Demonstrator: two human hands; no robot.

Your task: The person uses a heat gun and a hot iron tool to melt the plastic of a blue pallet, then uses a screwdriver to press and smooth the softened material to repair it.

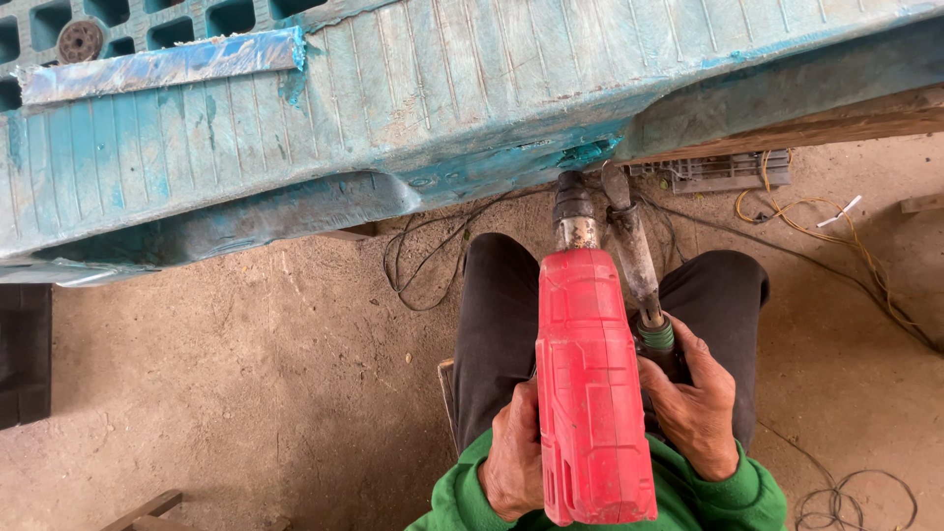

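Left hand (pixel 513 454) grips 1 red heat gun (pixel 590 383), right hand (pixel 694 405) grips 1 soldering iron (pixel 634 251) at 1 blue pallet (pixel 393 98).

heat gun (pixel 590 383): red, nozzle pointing at the pallet edge.
metal tool (pixel 634 251): dark, tip touching blue plastic pallet (pixel 393 108).

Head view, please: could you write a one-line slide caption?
Left hand holds red heat gun, right hand a metal rod tool, at worn turquoise plastic pallet.

No packages, labels, signs or screens show anywhere in this view; nothing printed either.
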